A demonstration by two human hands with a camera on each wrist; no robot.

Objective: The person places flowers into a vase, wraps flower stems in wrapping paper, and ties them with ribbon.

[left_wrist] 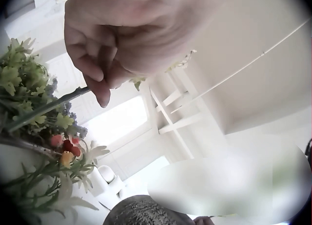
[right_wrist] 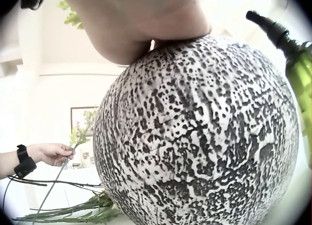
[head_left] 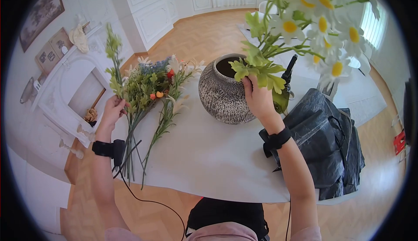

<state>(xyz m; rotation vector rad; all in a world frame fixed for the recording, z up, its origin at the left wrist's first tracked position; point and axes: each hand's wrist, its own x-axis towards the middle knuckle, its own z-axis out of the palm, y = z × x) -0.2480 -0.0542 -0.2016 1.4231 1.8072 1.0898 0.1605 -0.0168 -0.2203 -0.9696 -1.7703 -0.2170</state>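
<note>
My left hand (head_left: 114,112) pinches a leafy green stem (head_left: 114,73) at the left side of the table; the left wrist view shows the thumb and fingers (left_wrist: 101,84) closed on that stem (left_wrist: 48,107). Beside it lies a bunch of mixed flowers (head_left: 150,82). My right hand (head_left: 260,99) is at the right rim of a round, speckled vase (head_left: 224,95), its fingers curled at the leafy base of white daisies (head_left: 322,28) that lean up and right. Leaves hide the fingertips. From the right wrist, the hand (right_wrist: 146,30) appears against the top of the vase (right_wrist: 195,127).
A green spray bottle (head_left: 282,97) with a black nozzle stands right of the vase. Crumpled black wrapping (head_left: 322,141) covers the right side of the white table (head_left: 204,162). A thin black cable (head_left: 161,202) hangs from the left wrist strap. A fireplace is at the left.
</note>
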